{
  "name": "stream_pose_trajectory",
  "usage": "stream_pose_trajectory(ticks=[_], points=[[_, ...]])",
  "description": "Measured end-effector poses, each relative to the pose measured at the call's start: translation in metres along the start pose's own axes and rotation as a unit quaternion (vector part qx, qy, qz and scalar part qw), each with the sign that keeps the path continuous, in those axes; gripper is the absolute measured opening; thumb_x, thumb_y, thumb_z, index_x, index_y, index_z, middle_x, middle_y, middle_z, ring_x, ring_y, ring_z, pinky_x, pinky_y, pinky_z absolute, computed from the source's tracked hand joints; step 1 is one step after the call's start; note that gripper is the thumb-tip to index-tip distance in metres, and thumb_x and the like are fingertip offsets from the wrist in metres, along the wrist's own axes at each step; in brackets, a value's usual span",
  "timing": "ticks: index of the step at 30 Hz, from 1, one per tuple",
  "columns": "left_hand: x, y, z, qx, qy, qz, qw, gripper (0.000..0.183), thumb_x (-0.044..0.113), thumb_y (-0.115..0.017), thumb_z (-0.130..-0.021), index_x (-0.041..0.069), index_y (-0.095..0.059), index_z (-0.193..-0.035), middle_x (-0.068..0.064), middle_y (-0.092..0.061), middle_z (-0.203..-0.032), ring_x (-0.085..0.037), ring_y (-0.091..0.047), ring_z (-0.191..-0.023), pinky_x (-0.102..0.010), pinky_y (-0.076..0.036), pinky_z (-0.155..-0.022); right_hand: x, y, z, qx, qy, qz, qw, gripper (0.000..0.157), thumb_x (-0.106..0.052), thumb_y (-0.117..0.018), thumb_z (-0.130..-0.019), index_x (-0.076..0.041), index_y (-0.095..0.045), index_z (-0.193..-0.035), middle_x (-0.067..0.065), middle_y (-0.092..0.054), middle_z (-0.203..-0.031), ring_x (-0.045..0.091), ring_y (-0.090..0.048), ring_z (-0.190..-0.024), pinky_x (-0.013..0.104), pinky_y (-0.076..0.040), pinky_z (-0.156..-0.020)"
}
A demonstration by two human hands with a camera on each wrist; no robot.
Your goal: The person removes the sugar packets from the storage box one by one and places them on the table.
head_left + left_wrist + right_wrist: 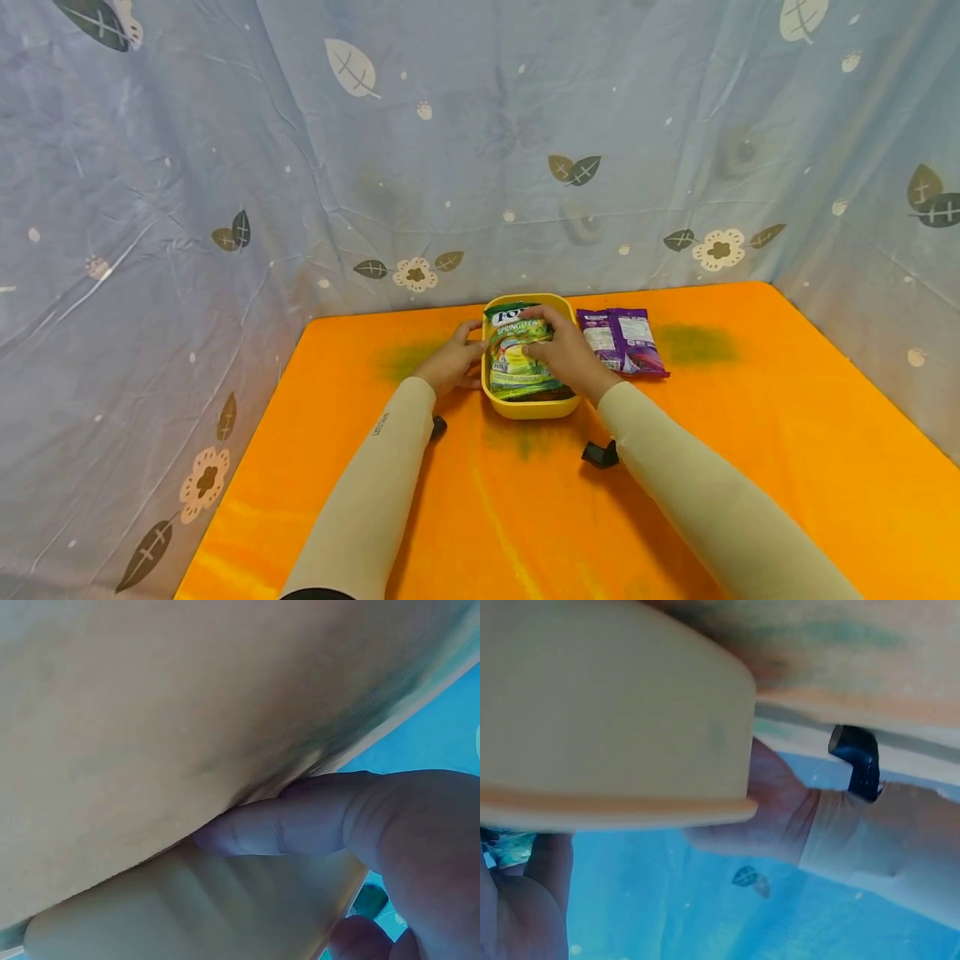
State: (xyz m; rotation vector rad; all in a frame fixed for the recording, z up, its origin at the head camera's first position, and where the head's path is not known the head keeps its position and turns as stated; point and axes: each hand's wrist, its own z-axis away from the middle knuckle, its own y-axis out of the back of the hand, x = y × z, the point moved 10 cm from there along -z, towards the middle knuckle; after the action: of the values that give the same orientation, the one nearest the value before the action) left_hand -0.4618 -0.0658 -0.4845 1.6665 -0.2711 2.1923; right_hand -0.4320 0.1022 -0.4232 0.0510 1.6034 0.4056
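Note:
A yellow plastic container (531,410) stands on the orange-covered table, with a green candy bag (517,367) lettered "SPRING TEA" lying face up in its mouth. My left hand (453,360) grips the container's left side; in the left wrist view a finger (285,825) reaches along its lower edge at the table. From the right, my right hand (567,354) comes over the rim and holds the bag's upper part between thumb and fingers. The right wrist view shows the container's wall (615,712) close up and only a sliver of the bag (511,849).
Purple candy packets (621,340) lie just right of the container. Black clip-like pieces (600,454) show beneath the forearms. A blue leaf-patterned curtain (480,167) hangs behind the table's far edge and along both sides.

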Motion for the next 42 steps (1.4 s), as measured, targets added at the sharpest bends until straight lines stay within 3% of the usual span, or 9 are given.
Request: stream_pose_trajectory(ticks=[5, 14, 25, 35, 42], points=[[0.001, 0.001, -0.001, 0.002, -0.005, 0.004, 1.0, 0.056, 0.035, -0.051, -0.099, 0.033, -0.023, -0.147, -0.009, -0.042, -0.14, -0.023, -0.054, -0.115, -0.045, -0.054, -0.073, -0.009, 0.007, 0.0, 0.012, 0.015, -0.012, 1.0, 0.048, -0.01, -0.066, -0.092, -0.033, -0.051, -0.131, 0.005, -0.05, -0.119, 0.03, -0.059, -0.092, 0.039, -0.053, -0.076], [0.0, 0.0, 0.0, 0.0, -0.003, 0.009, 1.0, 0.053, 0.031, -0.048, -0.101, 0.031, -0.022, -0.147, -0.011, -0.043, -0.14, -0.025, -0.055, -0.114, -0.046, -0.054, -0.075, -0.005, 0.018, -0.001, 0.009, -0.01, -0.002, 1.0, 0.049, -0.013, -0.066, -0.091, -0.037, -0.051, -0.131, 0.004, -0.048, -0.124, 0.03, -0.056, -0.098, 0.04, -0.053, -0.078], [0.0, -0.001, 0.001, -0.003, -0.007, 0.002, 1.0, 0.053, 0.03, -0.047, -0.102, 0.03, -0.021, -0.148, -0.012, -0.041, -0.141, -0.026, -0.056, -0.113, -0.046, -0.054, -0.075, -0.002, 0.035, 0.001, 0.012, -0.029, -0.036, 0.999, 0.052, -0.012, -0.068, -0.09, -0.035, -0.05, -0.133, 0.004, -0.044, -0.13, 0.031, -0.055, -0.102, 0.04, -0.052, -0.08], [0.002, -0.001, 0.002, -0.004, -0.005, -0.003, 1.0, 0.06, 0.035, -0.052, -0.099, 0.029, -0.02, -0.149, -0.011, -0.04, -0.142, -0.024, -0.055, -0.114, -0.046, -0.053, -0.077, -0.005, 0.069, 0.002, 0.042, 0.009, -0.017, 0.999, 0.051, -0.014, -0.068, -0.091, -0.031, -0.048, -0.134, 0.004, -0.043, -0.129, 0.031, -0.053, -0.096, 0.04, -0.05, -0.078], [0.001, -0.001, 0.002, -0.003, 0.0, -0.002, 1.0, 0.061, 0.036, -0.053, -0.099, 0.03, -0.02, -0.149, -0.01, -0.042, -0.14, -0.025, -0.054, -0.115, -0.046, -0.053, -0.077, 0.001, 0.098, 0.002, 0.07, 0.004, -0.028, 0.997, 0.052, -0.013, -0.069, -0.089, -0.029, -0.048, -0.134, 0.007, -0.045, -0.128, 0.032, -0.052, -0.094, 0.039, -0.05, -0.076]])
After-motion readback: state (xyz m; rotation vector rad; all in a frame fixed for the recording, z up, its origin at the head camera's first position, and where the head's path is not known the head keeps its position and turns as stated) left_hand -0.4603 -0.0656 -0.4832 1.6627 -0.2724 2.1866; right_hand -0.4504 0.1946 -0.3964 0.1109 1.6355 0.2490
